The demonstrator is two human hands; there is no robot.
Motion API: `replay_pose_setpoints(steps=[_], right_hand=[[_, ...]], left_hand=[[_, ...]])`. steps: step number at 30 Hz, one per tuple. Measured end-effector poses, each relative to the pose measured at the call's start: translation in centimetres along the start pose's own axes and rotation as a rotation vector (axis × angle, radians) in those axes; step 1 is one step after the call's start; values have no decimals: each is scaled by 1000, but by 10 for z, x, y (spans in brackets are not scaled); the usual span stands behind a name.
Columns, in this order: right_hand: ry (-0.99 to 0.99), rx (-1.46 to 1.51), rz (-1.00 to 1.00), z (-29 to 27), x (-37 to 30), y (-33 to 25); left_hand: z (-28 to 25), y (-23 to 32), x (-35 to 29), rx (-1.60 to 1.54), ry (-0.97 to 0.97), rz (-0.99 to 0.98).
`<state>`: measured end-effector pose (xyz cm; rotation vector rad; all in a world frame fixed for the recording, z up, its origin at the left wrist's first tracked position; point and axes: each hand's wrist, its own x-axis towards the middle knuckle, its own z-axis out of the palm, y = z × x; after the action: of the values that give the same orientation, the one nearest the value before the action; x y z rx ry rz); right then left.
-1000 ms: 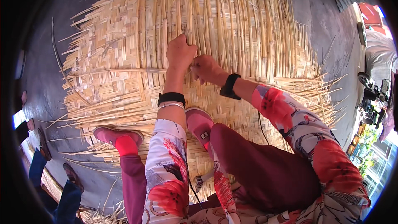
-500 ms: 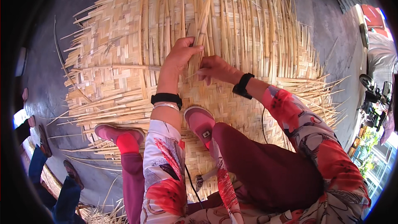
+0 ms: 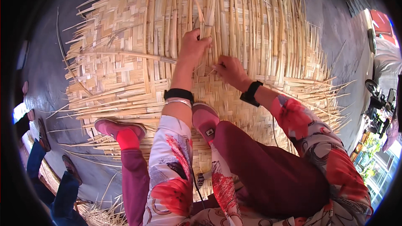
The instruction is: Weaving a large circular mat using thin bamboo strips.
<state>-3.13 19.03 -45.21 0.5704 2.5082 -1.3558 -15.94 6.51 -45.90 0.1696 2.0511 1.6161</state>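
A large mat of split bamboo strips (image 3: 113, 75), woven in a herringbone pattern, lies on the ground under and ahead of me. Long loose strips run lengthwise over its far part. My left hand (image 3: 193, 49) is closed around a few bamboo strips (image 3: 207, 20) that stand up from the weave near the middle. Close by on the right, my right hand (image 3: 231, 73) is closed, thumb and fingers pinching a thin bamboo strip at the weave's edge. Another strip (image 3: 134, 54) lies crosswise to the left, its right end near my left wrist.
My pink shoes (image 3: 119, 127) rest on the mat, knees bent. Frayed strip ends stick out along both sides over the dark floor (image 3: 94, 180). Another person's legs in jeans (image 3: 65, 196) are at the lower left. A parked motorbike (image 3: 379, 104) stands at the far right.
Both hands have shifted slightly right, the left also a little away from me. One strip above my left hand has separated and now leans left. Both hands stay closed.
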Motion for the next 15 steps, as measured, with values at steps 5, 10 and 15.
replay_pose_setpoints(steps=[5, 10, 15], right_hand=[[-354, 28, -5, 6, 20, -22], [-335, -190, -260, 19, 25, -19], [-112, -358, -279, 30, 26, -13]], left_hand=[[-40, 7, -3, -36, -159, -125], [-44, -7, -4, -178, -19, -140], [-28, -18, 3, 34, 107, -3]])
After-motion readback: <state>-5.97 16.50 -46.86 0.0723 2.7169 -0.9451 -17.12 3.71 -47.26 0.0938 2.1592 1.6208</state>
